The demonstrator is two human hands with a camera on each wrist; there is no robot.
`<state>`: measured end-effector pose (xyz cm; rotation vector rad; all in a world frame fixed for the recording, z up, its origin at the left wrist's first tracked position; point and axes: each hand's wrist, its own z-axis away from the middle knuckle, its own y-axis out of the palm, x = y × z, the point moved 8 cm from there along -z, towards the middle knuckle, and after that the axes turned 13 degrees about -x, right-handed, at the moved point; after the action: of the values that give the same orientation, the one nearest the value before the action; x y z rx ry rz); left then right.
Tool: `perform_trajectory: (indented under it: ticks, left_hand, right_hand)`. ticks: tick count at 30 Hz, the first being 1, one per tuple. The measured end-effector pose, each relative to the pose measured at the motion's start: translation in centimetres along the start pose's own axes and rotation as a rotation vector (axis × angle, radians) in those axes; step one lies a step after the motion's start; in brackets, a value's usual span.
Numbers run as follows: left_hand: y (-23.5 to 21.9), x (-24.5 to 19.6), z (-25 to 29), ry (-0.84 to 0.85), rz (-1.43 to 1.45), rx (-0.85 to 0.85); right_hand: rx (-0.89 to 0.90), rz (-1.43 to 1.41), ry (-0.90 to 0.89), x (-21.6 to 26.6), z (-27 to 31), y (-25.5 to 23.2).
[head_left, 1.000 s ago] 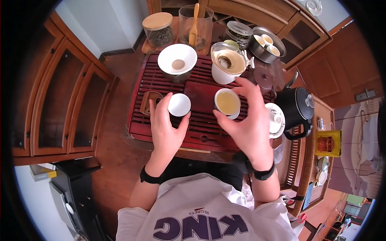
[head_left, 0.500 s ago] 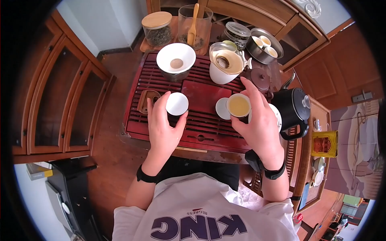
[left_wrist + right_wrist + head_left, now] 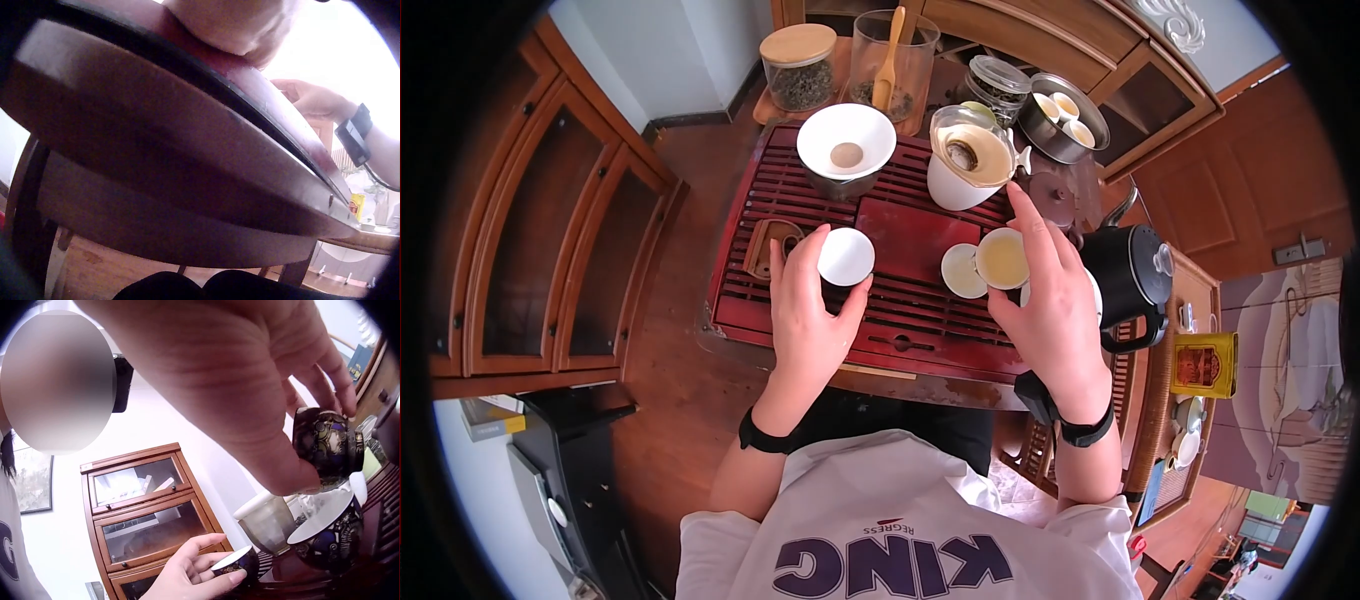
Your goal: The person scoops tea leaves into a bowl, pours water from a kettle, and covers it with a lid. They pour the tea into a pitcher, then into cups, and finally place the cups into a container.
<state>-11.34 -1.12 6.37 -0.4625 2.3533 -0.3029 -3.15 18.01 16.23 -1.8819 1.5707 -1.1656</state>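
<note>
My right hand [image 3: 1055, 320] grips a small teacup [image 3: 1004, 258] of pale yellow tea, thumb and fingers on opposite sides. In the right wrist view this teacup [image 3: 325, 447], dark and ornately patterned outside, tips over a second patterned teacup [image 3: 328, 544] on the slatted tea tray. Pale liquid shows in that lower cup [image 3: 962, 275] in the head view. My left hand [image 3: 808, 315] holds a third teacup [image 3: 846, 257], white inside, between thumb and fingers at the tray's left. The left wrist view shows no cup, mainly the table edge [image 3: 156, 137].
Behind the cups stand a white funnel-shaped strainer [image 3: 880, 135] and a white pitcher [image 3: 952, 188] with a strainer on top. A brown teapot [image 3: 1052, 195] and black kettle [image 3: 1135, 270] are at right. Tea jars [image 3: 803, 80] and a metal bowl of cups [image 3: 1055, 140] line the back.
My right hand has shifted rightward with its teacup, uncovering the cup beneath, and has tipped the held cup. Tea now shows in the lower cup. The left hand stays about where it was.
</note>
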Motion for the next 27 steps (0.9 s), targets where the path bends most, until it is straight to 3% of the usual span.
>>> perform_trajectory:
  ticks: [4, 6, 10, 21, 23, 27]
  left_hand:
    - [0.2, 0.1, 0.1, 0.019, -0.006, 0.028]
    - [0.2, 0.0, 0.0, 0.01, 0.008, 0.027]
    - [0.4, 0.1, 0.1, -0.079, 0.097, 0.048]
    - [0.4, -0.5, -0.1, 0.005, 0.127, 0.052]
    - [0.3, -0.6, -0.2, 0.002, 0.124, 0.055]
    - [0.2, -0.7, -0.2, -0.005, 0.1, 0.062]
  right_hand:
    - [-0.046, -0.036, 0.01, -0.1, -0.1, -0.1]
    - [-0.099, -0.179, 0.098, -0.4, -0.4, -0.2]
    - [-0.094, -0.239, 0.131, 0.0, -0.8, 0.7]
    - [-0.002, -0.315, -0.141, 5.4, -1.9, 4.5]
    - [-0.015, -0.244, -0.299, 6.5, -1.7, 5.2]
    - [-0.07, -0.168, -0.402, 6.7, -1.4, 5.8]
